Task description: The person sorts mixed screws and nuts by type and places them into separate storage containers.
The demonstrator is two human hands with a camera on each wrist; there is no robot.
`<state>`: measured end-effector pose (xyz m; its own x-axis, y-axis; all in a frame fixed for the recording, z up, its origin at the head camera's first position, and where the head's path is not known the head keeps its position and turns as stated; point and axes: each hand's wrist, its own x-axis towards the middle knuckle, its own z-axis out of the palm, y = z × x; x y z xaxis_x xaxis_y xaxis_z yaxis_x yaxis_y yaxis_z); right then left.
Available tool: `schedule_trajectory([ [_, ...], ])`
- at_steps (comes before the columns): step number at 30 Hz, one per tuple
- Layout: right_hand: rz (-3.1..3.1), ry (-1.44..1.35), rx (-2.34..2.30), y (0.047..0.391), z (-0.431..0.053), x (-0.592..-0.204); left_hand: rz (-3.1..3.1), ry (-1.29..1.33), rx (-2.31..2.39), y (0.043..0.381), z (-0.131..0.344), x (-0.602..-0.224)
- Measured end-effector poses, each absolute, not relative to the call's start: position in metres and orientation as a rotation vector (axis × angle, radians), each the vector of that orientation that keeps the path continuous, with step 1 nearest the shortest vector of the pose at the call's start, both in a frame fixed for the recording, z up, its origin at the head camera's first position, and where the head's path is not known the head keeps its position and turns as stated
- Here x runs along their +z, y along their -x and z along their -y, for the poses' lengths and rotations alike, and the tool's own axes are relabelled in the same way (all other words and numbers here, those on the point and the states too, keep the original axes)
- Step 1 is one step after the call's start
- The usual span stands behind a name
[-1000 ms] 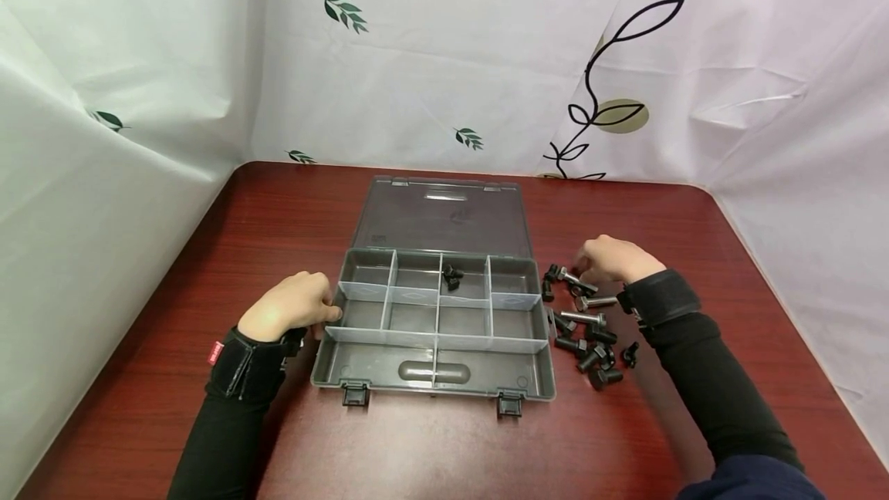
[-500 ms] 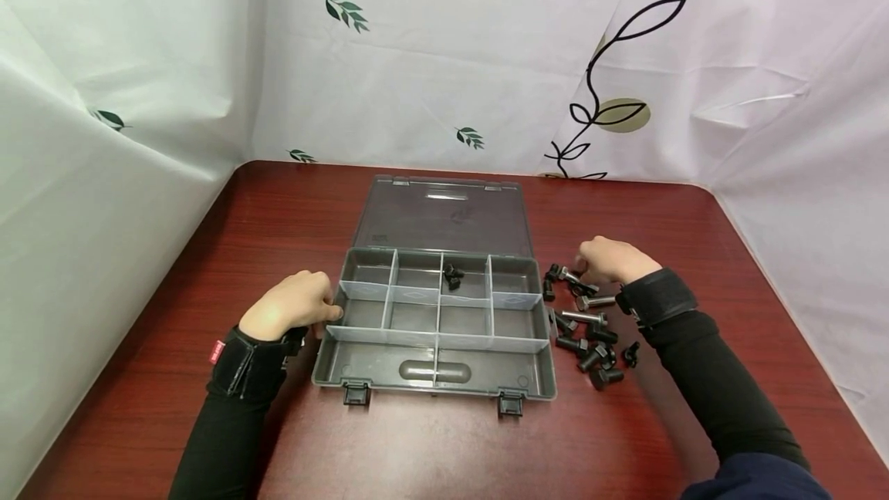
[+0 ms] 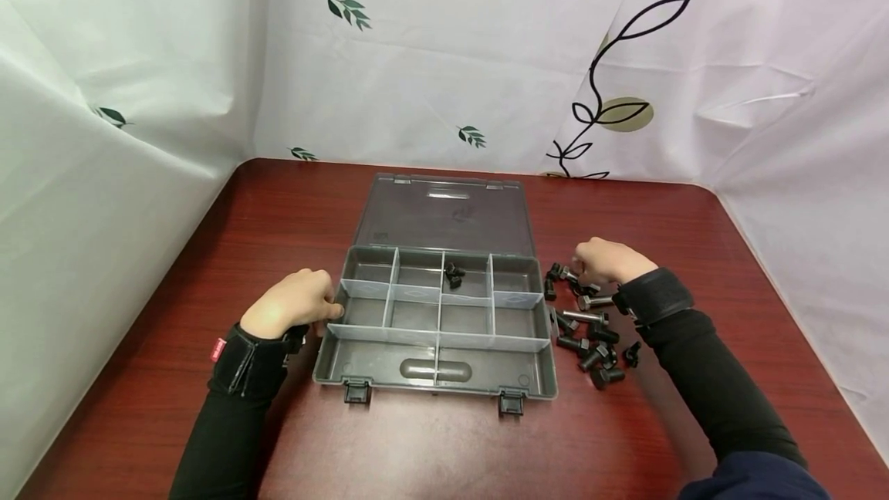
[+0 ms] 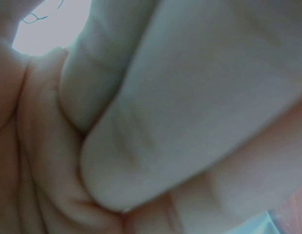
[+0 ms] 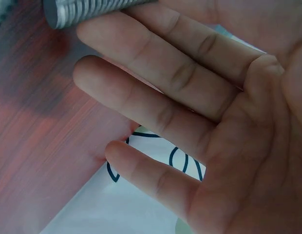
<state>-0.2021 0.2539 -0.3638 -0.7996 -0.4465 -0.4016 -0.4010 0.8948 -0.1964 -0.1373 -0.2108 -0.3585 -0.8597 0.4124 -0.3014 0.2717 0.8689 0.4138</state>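
Observation:
A grey plastic compartment box (image 3: 375, 365) lies with its lid (image 3: 444, 214) folded back. At its left wall my left hand (image 3: 292, 303) grips the edge, fingers curled; in the left wrist view those curled fingers (image 4: 156, 122) hide most of the box. My right hand (image 3: 611, 259) is at the far end of a pile of bolts to the box's right. Between thumb and forefinger it pinches a bolt (image 5: 87, 12), its threaded end showing in the right wrist view while the other fingers extend loosely. Small black wing-shaped screws (image 3: 454, 276) sit in one back-row compartment.
Several black bolts (image 3: 593, 357) and silver bolts (image 3: 585, 317) lie loose right of the box. A small black wing-shaped screw (image 3: 631, 354) lies at the pile's right side. Two latches (image 3: 511, 404) jut from the box's front. White patterned cloth (image 3: 417, 60) surrounds the red-brown table (image 3: 299, 207).
My right hand has shifted slightly left, and the silver bolt at its fingertips now shows less of its length. My left hand stays at the box edge.

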Motion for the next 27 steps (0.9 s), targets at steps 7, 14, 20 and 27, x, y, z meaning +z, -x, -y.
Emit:
schedule_trajectory([
  [7,-2.604,0.641,-0.118,0.2026,-0.2559,-0.3666,-2.658,-0.506,0.502,0.1375,0.2107,-0.3589],
  [14,-2.618,0.690,-0.146,0.2011,-0.2564,-0.3666,-2.654,-0.504,0.511,0.1372,0.2104,-0.3589],
  [20,-2.622,0.700,-0.133,0.2014,-0.2576,-0.3665,-2.651,-0.505,0.517,0.1371,0.2102,-0.3583],
  [27,-2.624,0.716,-0.118,0.1998,-0.2588,-0.3623,-2.655,-0.502,0.511,0.1368,0.2100,-0.3581],
])
